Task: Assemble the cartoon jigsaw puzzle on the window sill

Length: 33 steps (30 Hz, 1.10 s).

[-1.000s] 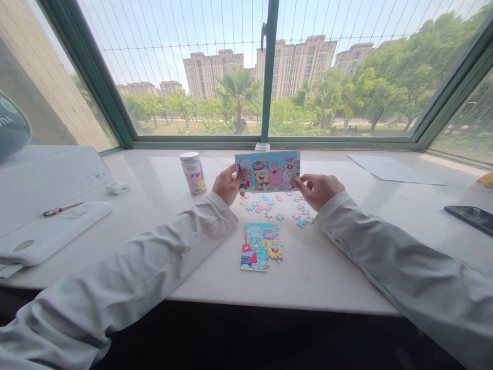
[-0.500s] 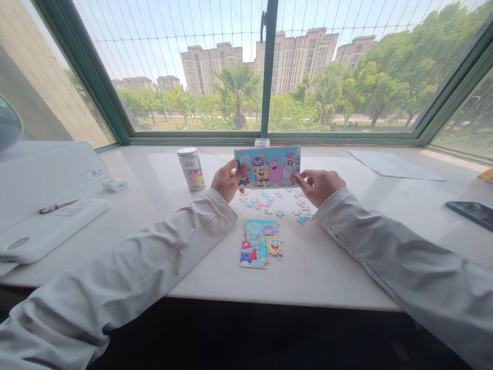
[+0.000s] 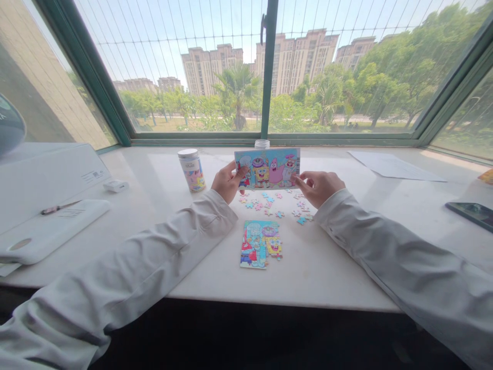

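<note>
Nothing has visibly moved since the earlier frame except a slight tilt of the head view. There, the left hand (image 3: 227,182) and right hand (image 3: 320,187) pinch opposite ends of the flat, multicoloured printed card (image 3: 269,173), raised past the partly joined, colourful jigsaw (image 3: 254,244) on the white table (image 3: 327,272); a dropped card or dragging grey sleeve (image 3: 377,241) could scatter the loose pastel pieces (image 3: 280,214).

Paper card (image 3: 267,169); smooth countertop (image 3: 327,272); matt cloth sleeves (image 3: 154,257).

Clear jar (image 3: 262,144): lower part hidden behind card (image 3: 267,170). Left hand (image 3: 225,183): partly hidden by same card. Small print on tub (image 3: 191,171) unreadable. Phone (image 3: 472,213), orange thing (image 3: 487,176) cut by right edge, latter unidentifiable. Round object (image 3: 11,126) cut by left edge.
</note>
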Motion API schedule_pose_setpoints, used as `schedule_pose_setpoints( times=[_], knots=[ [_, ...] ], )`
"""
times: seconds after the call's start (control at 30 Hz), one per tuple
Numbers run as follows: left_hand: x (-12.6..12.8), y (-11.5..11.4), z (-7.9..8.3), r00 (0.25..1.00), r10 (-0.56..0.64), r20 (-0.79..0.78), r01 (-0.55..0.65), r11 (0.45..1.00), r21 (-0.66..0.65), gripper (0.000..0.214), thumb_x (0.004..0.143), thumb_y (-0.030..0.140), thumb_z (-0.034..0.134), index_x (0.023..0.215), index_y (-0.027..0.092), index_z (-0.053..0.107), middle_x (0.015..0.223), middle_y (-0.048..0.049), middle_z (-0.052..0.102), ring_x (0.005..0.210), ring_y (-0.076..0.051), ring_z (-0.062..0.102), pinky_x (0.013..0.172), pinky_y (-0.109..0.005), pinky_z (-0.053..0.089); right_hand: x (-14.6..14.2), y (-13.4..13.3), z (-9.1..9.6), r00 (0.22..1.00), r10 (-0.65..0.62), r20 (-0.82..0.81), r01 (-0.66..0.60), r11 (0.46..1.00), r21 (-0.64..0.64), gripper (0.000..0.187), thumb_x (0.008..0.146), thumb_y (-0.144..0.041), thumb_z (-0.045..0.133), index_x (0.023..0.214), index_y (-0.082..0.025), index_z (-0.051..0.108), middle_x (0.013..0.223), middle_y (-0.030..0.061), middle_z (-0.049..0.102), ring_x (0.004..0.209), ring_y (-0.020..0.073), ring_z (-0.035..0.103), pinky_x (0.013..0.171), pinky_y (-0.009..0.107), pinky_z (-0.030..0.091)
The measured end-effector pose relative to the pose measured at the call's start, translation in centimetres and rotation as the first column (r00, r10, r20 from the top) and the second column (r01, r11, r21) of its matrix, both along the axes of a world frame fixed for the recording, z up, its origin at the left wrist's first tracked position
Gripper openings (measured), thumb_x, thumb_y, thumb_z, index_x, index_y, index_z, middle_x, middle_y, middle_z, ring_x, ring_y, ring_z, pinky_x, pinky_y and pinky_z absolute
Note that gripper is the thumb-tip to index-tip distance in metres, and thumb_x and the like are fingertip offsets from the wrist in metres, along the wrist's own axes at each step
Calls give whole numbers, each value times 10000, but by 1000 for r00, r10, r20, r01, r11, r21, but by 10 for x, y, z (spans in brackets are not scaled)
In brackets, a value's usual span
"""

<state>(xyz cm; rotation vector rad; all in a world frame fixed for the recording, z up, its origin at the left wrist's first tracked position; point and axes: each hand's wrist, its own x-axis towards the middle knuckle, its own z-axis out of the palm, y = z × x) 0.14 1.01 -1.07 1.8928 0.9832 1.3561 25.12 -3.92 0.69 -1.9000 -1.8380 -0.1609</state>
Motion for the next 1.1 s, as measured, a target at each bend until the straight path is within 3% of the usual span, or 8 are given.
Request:
schedule_pose_setpoints(
  times=[0.53,0.67,0.87,1.03,1.1],
  knots=[
    [0,0,0,1000,3,-20,-4,1000,-27,417,857,457,547,1136,158,624,489,36,566,400,-115,542,397,-214,413,3,4,-4,1000,24,13,-24,1000,16,491,805,-696,434,811,-302,727,672,3,644,636,178,515,547,290,280],
    [-2,4,-2,999,44,-21,-44,999,-21,431,827,484,588,1113,167,646,578,4,643,384,-109,532,380,-220,401,6,8,-4,990,104,-100,-96,992,78,534,790,-720,460,773,-260,731,562,7,581,556,154,471,545,288,300],
    [-4,12,-5,989,148,27,-146,987,-74,471,717,572,678,926,150,699,664,-56,707,524,-161,622,465,-243,468,11,13,-3,862,203,-465,-235,972,-11,626,663,-789,565,779,-193,717,493,-31,446,472,96,340,480,265,257],
    [-6,14,-7,981,187,-49,-186,982,27,452,768,592,608,878,166,716,666,-44,709,638,-172,640,567,-236,451,17,19,-3,675,324,-663,-411,911,27,688,614,-793,607,849,-154,705,514,-41,408,478,79,282,446,252,205],
    [-6,13,-7,979,183,-96,-179,983,43,457,806,589,560,906,172,716,665,-31,703,651,-161,627,565,-225,425,19,20,-3,652,336,-679,-416,908,49,709,603,-798,610,863,-147,709,514,-34,427,480,80,288,450,253,222]
  ],
)
